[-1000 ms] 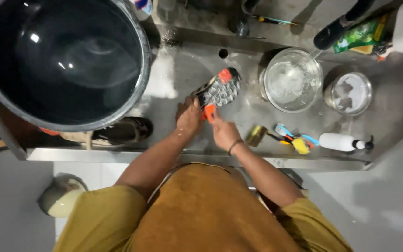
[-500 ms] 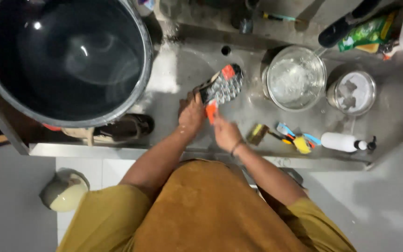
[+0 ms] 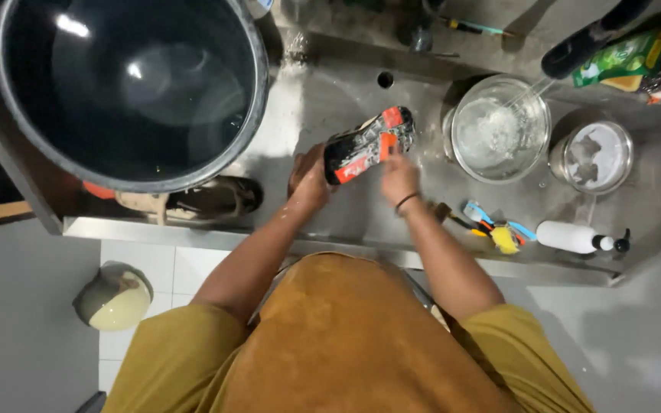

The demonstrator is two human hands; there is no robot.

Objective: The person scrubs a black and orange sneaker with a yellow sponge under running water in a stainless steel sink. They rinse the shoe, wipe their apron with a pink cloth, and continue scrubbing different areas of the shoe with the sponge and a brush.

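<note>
Gripping the black-and-orange sneaker [image 3: 366,145] at its heel with our left hand [image 3: 309,177] closed around it, sole-up above the steel sink [image 3: 323,99], our right hand [image 3: 399,177] fingers curled against its side, glass bowl [image 3: 500,128] just beside, brushes [image 3: 491,229] near.

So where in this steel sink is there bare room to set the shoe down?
Bare steel lies between the big black tub and the glass bowl, around the drain hole, beneath the shoe in the left hand. Right of the right hand it is crowded: brushes, pump bottle, small container.
</note>
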